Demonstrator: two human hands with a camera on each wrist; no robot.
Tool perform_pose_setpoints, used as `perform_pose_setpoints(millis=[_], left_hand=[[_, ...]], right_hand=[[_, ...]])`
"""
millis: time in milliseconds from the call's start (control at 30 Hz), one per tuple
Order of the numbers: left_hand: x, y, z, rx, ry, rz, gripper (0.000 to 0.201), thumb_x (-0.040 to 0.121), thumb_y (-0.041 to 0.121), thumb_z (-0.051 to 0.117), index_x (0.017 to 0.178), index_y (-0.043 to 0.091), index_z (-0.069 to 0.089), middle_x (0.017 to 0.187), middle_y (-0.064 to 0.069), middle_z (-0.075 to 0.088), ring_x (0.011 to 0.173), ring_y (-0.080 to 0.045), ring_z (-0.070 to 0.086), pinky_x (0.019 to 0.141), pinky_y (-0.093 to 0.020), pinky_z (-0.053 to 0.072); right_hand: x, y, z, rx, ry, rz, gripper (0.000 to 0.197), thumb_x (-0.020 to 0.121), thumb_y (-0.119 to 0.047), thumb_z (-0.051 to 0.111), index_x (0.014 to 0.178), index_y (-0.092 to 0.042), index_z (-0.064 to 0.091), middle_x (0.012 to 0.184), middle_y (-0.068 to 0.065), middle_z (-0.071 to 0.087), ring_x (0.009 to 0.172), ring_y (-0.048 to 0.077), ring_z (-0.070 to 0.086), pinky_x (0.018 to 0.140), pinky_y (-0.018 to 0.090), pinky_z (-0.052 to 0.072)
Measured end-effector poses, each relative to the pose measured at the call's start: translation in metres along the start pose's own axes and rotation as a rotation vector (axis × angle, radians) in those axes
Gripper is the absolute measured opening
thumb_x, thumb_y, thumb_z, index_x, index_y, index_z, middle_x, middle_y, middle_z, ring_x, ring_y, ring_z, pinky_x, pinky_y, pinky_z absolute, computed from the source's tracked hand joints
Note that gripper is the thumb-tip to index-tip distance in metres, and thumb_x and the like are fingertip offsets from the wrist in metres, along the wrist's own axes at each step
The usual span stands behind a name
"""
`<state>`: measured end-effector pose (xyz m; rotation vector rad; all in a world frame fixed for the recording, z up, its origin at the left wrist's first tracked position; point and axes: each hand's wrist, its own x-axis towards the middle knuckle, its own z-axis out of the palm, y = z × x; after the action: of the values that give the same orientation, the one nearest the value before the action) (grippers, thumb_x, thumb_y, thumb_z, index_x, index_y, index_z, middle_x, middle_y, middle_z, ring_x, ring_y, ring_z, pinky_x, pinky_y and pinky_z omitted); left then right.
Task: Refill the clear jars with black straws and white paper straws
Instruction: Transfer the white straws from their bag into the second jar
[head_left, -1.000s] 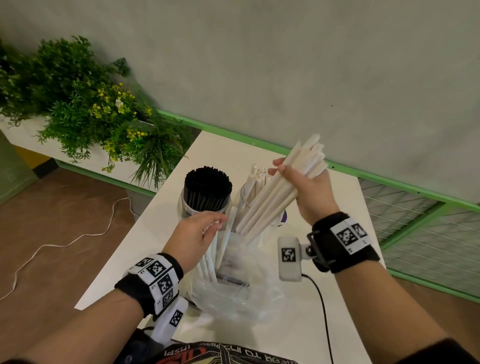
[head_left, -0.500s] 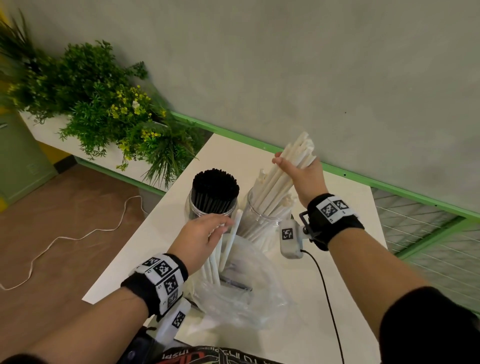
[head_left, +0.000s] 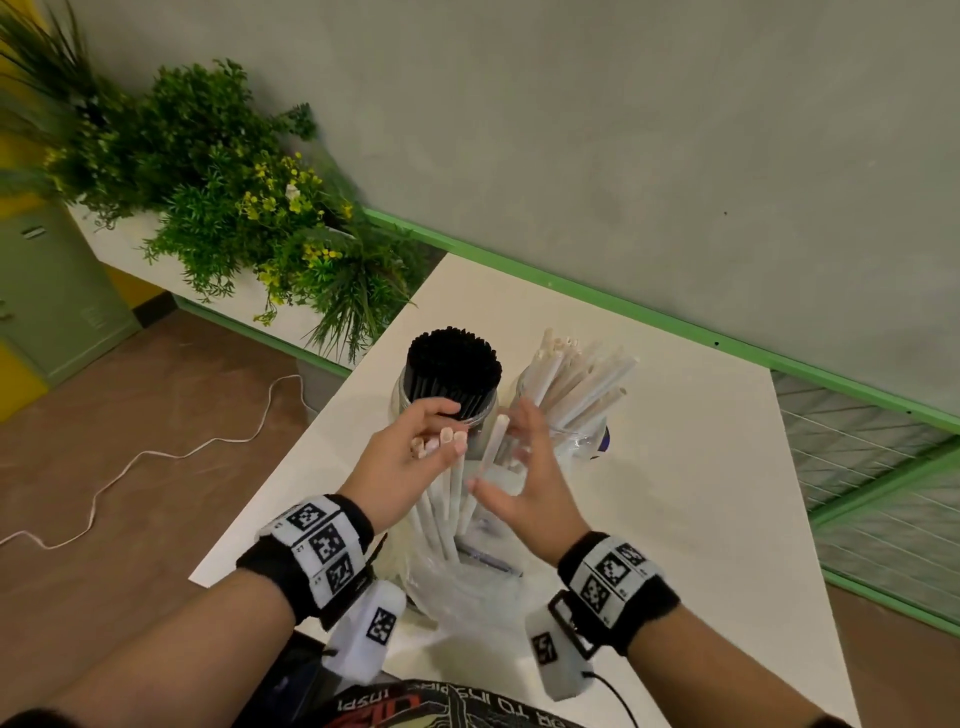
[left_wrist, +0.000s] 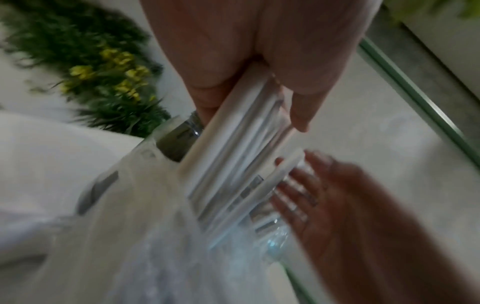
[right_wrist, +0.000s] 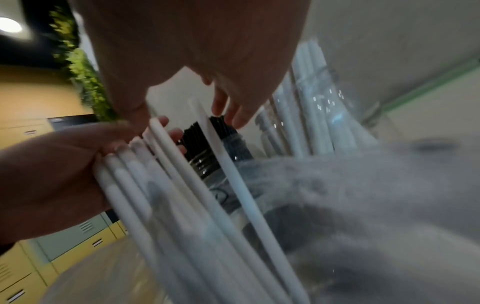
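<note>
Two clear jars stand on the white table (head_left: 701, 493): the left jar (head_left: 453, 366) is packed with black straws, the right jar (head_left: 576, 384) holds white paper straws leaning to the right. In front of them a clear plastic bag (head_left: 467, 592) holds a bundle of white straws (head_left: 441, 504) upright. My left hand (head_left: 441, 426) grips the top of that bundle (right_wrist: 145, 185). My right hand (head_left: 519, 462) is open with fingers spread, just right of one loose straw (head_left: 491, 447) that leans out of the bundle. The bag's bottom is hidden by my wrists.
A planter of green plants with yellow flowers (head_left: 234, 208) runs along the table's left side. On the brown floor lies a white cable (head_left: 182, 452). Behind the table are a grey wall with a green rail (head_left: 675, 327) and, at right, wire mesh (head_left: 883, 467).
My right hand lowered its bundle of white straws into the right jar, let go, and came back down to the bag, open. My left hand kept its grip on its bundle.
</note>
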<state>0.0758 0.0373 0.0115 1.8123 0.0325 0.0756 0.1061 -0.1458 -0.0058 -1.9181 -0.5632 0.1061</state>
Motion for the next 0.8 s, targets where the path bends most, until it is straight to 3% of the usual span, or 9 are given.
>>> perform_pose_setpoints(millis=[100, 167, 233, 333, 400, 500, 567, 700, 800], left_hand=[[0.002, 0.0, -0.002, -0.095, -0.02, -0.091, 0.031, 0.088, 0.033, 0.066, 0.115, 0.039, 0.052, 0.109, 0.019, 0.061, 0.104, 0.008, 0.054, 0.097, -0.022, 0.041], [0.0, 0.005, -0.001, -0.14, -0.081, -0.143, 0.033, 0.093, 0.033, 0.058, 0.124, 0.036, 0.046, 0.12, 0.019, 0.051, 0.106, 0.016, 0.046, 0.101, -0.017, 0.037], [-0.002, 0.008, -0.001, -0.191, -0.169, -0.219, 0.048, 0.09, 0.056, 0.05, 0.134, 0.043, 0.035, 0.136, 0.02, 0.039, 0.12, 0.013, 0.037, 0.104, -0.017, 0.028], [-0.006, 0.008, 0.002, -0.235, -0.281, -0.293, 0.067, 0.071, 0.085, 0.043, 0.132, 0.065, 0.025, 0.149, 0.025, 0.024, 0.139, -0.003, 0.022, 0.119, -0.036, 0.015], [-0.01, 0.012, 0.001, -0.22, -0.312, -0.268, 0.074, 0.076, 0.078, 0.038, 0.142, 0.056, 0.017, 0.148, 0.024, 0.022, 0.14, -0.002, 0.019, 0.118, -0.032, 0.012], [-0.014, 0.017, -0.004, -0.169, -0.28, -0.195, 0.073, 0.083, 0.058, 0.037, 0.15, 0.036, 0.017, 0.142, 0.02, 0.034, 0.13, 0.005, 0.032, 0.102, -0.009, 0.024], [-0.015, 0.015, -0.011, -0.137, -0.234, -0.164, 0.063, 0.087, 0.052, 0.039, 0.146, 0.034, 0.028, 0.133, 0.023, 0.044, 0.116, 0.017, 0.041, 0.09, 0.001, 0.033], [-0.01, 0.003, -0.019, -0.016, -0.155, -0.117, 0.034, 0.092, 0.034, 0.055, 0.126, 0.027, 0.055, 0.123, 0.016, 0.06, 0.109, 0.01, 0.055, 0.103, -0.021, 0.042], [-0.003, 0.004, -0.012, 0.058, -0.205, -0.062, 0.027, 0.095, 0.02, 0.058, 0.121, 0.026, 0.059, 0.121, 0.012, 0.062, 0.106, 0.007, 0.057, 0.098, -0.019, 0.045]], right_hand=[[0.002, 0.007, 0.022, 0.086, -0.121, 0.099, 0.11, 0.068, -0.034, 0.087, 0.148, -0.033, 0.011, 0.145, -0.015, 0.039, 0.134, -0.001, 0.036, 0.113, 0.025, 0.031], [0.003, 0.011, 0.036, 0.051, -0.124, 0.158, 0.115, 0.063, -0.041, 0.088, 0.146, -0.037, 0.009, 0.149, -0.018, 0.031, 0.136, -0.005, 0.029, 0.114, 0.02, 0.027], [0.005, 0.013, 0.049, 0.017, -0.085, 0.178, 0.108, 0.062, -0.038, 0.089, 0.142, -0.034, 0.017, 0.144, -0.019, 0.034, 0.133, -0.009, 0.031, 0.111, 0.016, 0.029], [0.009, 0.014, 0.06, 0.12, 0.02, 0.214, 0.087, 0.069, -0.013, 0.084, 0.138, -0.022, 0.032, 0.126, -0.013, 0.053, 0.113, -0.011, 0.052, 0.093, 0.013, 0.044], [0.012, 0.014, 0.06, 0.211, 0.083, 0.255, 0.071, 0.076, 0.0, 0.077, 0.134, -0.018, 0.04, 0.114, -0.011, 0.062, 0.101, -0.006, 0.061, 0.083, 0.014, 0.049], [0.015, 0.011, 0.049, 0.284, 0.16, 0.28, 0.052, 0.078, -0.005, 0.075, 0.126, -0.009, 0.054, 0.108, 0.003, 0.069, 0.099, 0.013, 0.067, 0.085, 0.034, 0.056], [0.017, 0.0, 0.032, 0.282, 0.179, 0.262, 0.033, 0.082, -0.004, 0.073, 0.112, -0.001, 0.06, 0.097, 0.006, 0.071, 0.09, 0.014, 0.069, 0.077, 0.029, 0.055], [0.024, -0.034, -0.023, 0.305, 0.374, 0.164, 0.022, 0.081, -0.005, 0.074, 0.1, 0.001, 0.065, 0.086, -0.001, 0.072, 0.082, 0.01, 0.07, 0.071, 0.021, 0.053], [0.034, -0.06, -0.063, 0.301, 0.505, 0.063, 0.008, 0.078, -0.009, 0.072, 0.082, -0.016, 0.07, 0.076, -0.004, 0.068, 0.077, 0.016, 0.067, 0.07, 0.028, 0.054]])
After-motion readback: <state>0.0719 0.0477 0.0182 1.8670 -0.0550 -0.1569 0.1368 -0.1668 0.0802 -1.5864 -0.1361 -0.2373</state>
